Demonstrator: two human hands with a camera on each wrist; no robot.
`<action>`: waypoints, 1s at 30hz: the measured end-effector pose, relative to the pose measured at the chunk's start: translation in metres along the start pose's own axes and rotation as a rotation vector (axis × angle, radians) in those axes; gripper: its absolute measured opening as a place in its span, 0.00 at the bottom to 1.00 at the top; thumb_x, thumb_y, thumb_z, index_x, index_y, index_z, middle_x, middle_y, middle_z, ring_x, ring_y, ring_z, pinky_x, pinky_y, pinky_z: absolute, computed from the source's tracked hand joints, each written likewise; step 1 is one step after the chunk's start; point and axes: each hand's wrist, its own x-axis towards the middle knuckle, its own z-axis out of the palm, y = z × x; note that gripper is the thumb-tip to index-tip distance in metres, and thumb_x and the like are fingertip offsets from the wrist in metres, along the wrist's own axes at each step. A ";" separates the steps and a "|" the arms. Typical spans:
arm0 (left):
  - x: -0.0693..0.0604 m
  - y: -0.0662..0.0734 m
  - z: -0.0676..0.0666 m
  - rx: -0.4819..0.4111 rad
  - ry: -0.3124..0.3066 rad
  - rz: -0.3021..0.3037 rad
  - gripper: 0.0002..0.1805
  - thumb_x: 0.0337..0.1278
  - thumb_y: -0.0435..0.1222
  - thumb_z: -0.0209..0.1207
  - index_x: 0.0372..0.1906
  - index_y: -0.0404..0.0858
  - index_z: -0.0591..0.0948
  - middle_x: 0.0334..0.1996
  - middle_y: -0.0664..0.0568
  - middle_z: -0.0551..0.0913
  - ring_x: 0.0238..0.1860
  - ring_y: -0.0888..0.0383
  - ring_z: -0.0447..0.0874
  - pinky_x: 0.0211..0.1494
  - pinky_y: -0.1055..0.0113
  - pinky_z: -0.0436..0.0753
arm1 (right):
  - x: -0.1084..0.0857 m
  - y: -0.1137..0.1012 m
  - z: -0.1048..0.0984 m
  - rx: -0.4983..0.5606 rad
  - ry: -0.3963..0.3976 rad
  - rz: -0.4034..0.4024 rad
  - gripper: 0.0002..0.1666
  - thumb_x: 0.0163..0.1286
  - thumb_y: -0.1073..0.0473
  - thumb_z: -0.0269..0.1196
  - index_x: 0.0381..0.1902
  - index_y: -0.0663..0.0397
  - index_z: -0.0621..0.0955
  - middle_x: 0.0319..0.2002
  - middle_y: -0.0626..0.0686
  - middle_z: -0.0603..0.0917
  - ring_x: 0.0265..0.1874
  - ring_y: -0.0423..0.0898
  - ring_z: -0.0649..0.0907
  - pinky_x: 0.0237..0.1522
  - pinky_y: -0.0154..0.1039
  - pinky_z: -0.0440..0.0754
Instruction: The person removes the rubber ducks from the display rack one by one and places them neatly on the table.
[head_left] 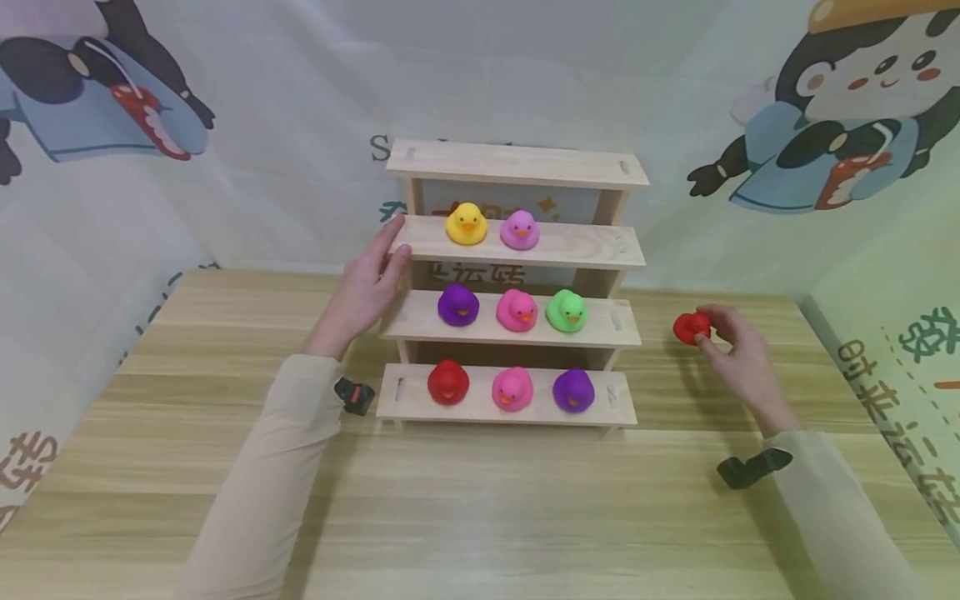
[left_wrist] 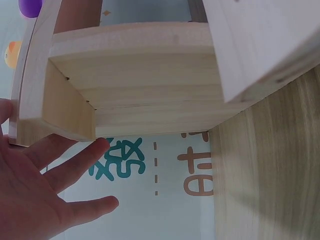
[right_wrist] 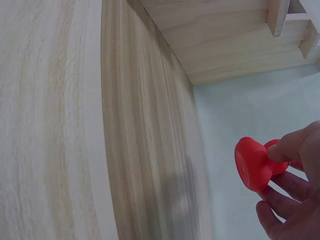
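A stepped wooden shelf (head_left: 512, 162) stands at the table's back, bearing rubber ducks. My left hand (head_left: 362, 287) holds the left end of its second board from the top, thumb at the front edge; in the left wrist view the other fingers of the left hand (left_wrist: 37, 195) spread straight beside and below that board. To the shelf's right, above the table, my right hand (head_left: 738, 358) pinches a red rubber duck (head_left: 686, 328) between thumb and fingers. The right wrist view shows the flat base of this red duck (right_wrist: 252, 164) turned toward the left.
Yellow (head_left: 467, 225) and lilac (head_left: 520, 231) ducks sit on the second board. The third holds purple (head_left: 458, 306), pink (head_left: 517, 311) and green (head_left: 566, 312) ducks; the lowest, red (head_left: 448, 383), pink (head_left: 513, 390) and purple (head_left: 573, 392) ones. A printed curtain (head_left: 300, 167) hangs behind.
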 end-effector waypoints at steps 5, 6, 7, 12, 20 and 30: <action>0.000 -0.002 0.001 0.004 0.005 0.004 0.31 0.76 0.47 0.40 0.77 0.42 0.52 0.70 0.37 0.61 0.64 0.38 0.67 0.71 0.49 0.59 | 0.000 -0.002 0.002 0.004 0.001 -0.003 0.20 0.65 0.76 0.58 0.55 0.74 0.73 0.51 0.72 0.77 0.50 0.68 0.77 0.47 0.18 0.65; 0.000 -0.002 0.001 0.002 0.006 0.004 0.31 0.76 0.47 0.41 0.77 0.42 0.52 0.69 0.36 0.62 0.64 0.38 0.68 0.71 0.49 0.59 | 0.000 -0.002 0.002 0.003 0.001 -0.003 0.20 0.65 0.76 0.58 0.55 0.74 0.73 0.51 0.72 0.77 0.50 0.68 0.77 0.47 0.18 0.65; 0.000 -0.002 0.001 0.003 0.006 0.004 0.31 0.76 0.47 0.41 0.77 0.42 0.52 0.69 0.36 0.62 0.64 0.38 0.68 0.71 0.49 0.60 | -0.001 -0.002 0.002 0.003 0.000 0.000 0.20 0.65 0.75 0.58 0.55 0.74 0.73 0.51 0.72 0.77 0.50 0.68 0.77 0.47 0.18 0.65; 0.000 -0.002 0.001 -0.008 0.000 -0.003 0.31 0.76 0.47 0.40 0.77 0.43 0.51 0.68 0.36 0.62 0.63 0.38 0.69 0.71 0.49 0.59 | -0.001 -0.002 0.002 0.007 0.001 0.007 0.20 0.66 0.74 0.57 0.56 0.74 0.72 0.51 0.72 0.77 0.50 0.69 0.76 0.47 0.19 0.66; -0.001 -0.002 0.001 -0.024 -0.001 0.006 0.31 0.76 0.47 0.41 0.77 0.42 0.52 0.70 0.37 0.60 0.64 0.38 0.68 0.71 0.50 0.59 | -0.001 -0.002 0.003 0.018 0.016 -0.005 0.20 0.63 0.77 0.58 0.55 0.75 0.73 0.50 0.72 0.78 0.48 0.67 0.77 0.47 0.19 0.67; -0.001 -0.001 0.001 -0.019 0.000 -0.005 0.32 0.76 0.48 0.40 0.77 0.44 0.51 0.70 0.36 0.60 0.65 0.38 0.66 0.71 0.48 0.60 | -0.004 0.002 0.003 0.015 0.015 0.025 0.20 0.65 0.75 0.58 0.55 0.73 0.73 0.51 0.71 0.78 0.49 0.66 0.77 0.47 0.18 0.66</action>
